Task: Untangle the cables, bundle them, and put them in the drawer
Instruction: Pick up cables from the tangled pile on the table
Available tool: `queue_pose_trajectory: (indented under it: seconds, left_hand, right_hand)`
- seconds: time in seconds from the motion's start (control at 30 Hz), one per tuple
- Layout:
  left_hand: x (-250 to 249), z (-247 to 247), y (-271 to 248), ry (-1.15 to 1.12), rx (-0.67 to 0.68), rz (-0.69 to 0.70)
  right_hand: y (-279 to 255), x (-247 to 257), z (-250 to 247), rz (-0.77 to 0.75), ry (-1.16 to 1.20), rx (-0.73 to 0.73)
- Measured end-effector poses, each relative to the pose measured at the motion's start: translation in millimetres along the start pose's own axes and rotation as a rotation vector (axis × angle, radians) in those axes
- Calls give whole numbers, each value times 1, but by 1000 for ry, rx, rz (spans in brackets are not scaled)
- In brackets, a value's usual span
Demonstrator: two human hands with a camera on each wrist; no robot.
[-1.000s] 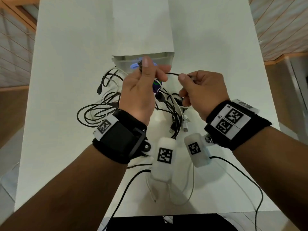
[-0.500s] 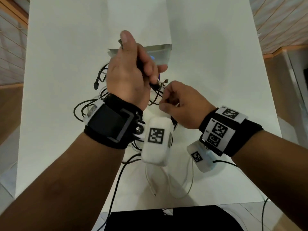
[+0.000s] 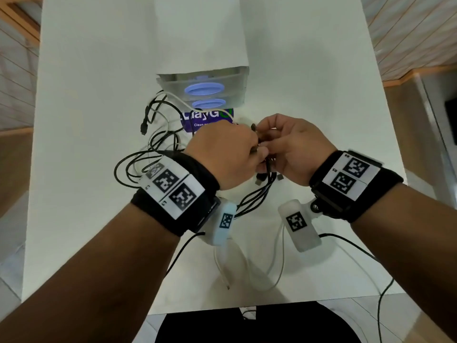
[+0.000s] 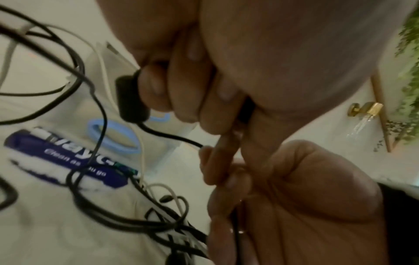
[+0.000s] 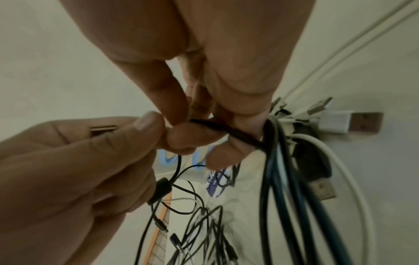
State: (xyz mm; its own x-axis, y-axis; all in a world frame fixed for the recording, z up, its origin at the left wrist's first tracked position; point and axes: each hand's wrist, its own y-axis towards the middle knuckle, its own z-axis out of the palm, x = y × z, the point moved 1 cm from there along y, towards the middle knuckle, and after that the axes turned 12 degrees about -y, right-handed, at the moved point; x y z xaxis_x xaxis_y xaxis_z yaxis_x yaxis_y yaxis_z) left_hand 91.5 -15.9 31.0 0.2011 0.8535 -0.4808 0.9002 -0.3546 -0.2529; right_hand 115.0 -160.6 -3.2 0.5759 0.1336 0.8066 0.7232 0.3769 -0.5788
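Both forearms reach forward over the near edge of the white desk (image 3: 81,120) and the two hands meet knuckle to knuckle above its middle. The left hand (image 3: 223,157) is curled into a loose fist around a thin black cable (image 4: 167,134); in the left wrist view a thick black lump on that cable sits against its fingers (image 4: 156,89). The right hand (image 3: 294,149) pinches the same black strand between thumb and fingertips, and its lower fingers (image 5: 229,150) hook a hanging bunch of dark and white cables (image 5: 278,179) with several metal plug ends sticking out behind them. Below and towards the person, black leads droop from the hands to the desk beside a loose white cable (image 3: 247,268) looped near the front edge. Left of the fingers, thin glossy black loops (image 3: 148,154) sprawl across bare smooth desk, which lies wide on both sides of the hands. Just beyond the fingers lies a blue-and-white packet (image 3: 205,120) with printed letters, crossed by a white lead. Farther off stands the translucent plastic drawer unit (image 3: 237,78), with its oval blue handles, both drawers closed.
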Motion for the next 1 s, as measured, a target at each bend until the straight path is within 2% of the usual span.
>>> queue_pose_trajectory:
  seconds: [0.17, 0.27, 0.33, 0.43, 0.5, 0.57, 0.63, 0.7, 0.83, 1.0]
  left_hand:
    - [-9, 11, -1, -18, 9, -78]
    - [-4, 15, -1, -15, -18, -154]
    - [13, 11, -2, -31, -80, -249]
    - [33, -2, -7, -167, -192, -322]
    - [31, -2, -6, -411, -196, -292]
    - [19, 6, -5, -696, -107, -209]
    - [9, 9, -5, -847, -43, -161]
    - [6, 7, -5, -851, -25, -124]
    - [8, 16, -7, -590, 69, -117]
    - [-1, 21, -8, -764, 33, -63]
  right_hand:
    - [-4, -1, -2, -78, -8, -103]
    - [-5, 2, -5, -24, 32, -114]
    - [-9, -1, -9, 28, -103, -74]
    - [-19, -9, -9, 4, -404, 70]
    - [-22, -8, -5, -63, -398, 79]
    - [-22, -3, 1, -119, -311, 40]
    - [-21, 2, 6, -138, -186, -1]
    - [-22, 7, 9, -152, -108, -61]
    - [-21, 19, -1, -152, 9, -224]
    - [-18, 26, -4, -169, 11, -269]
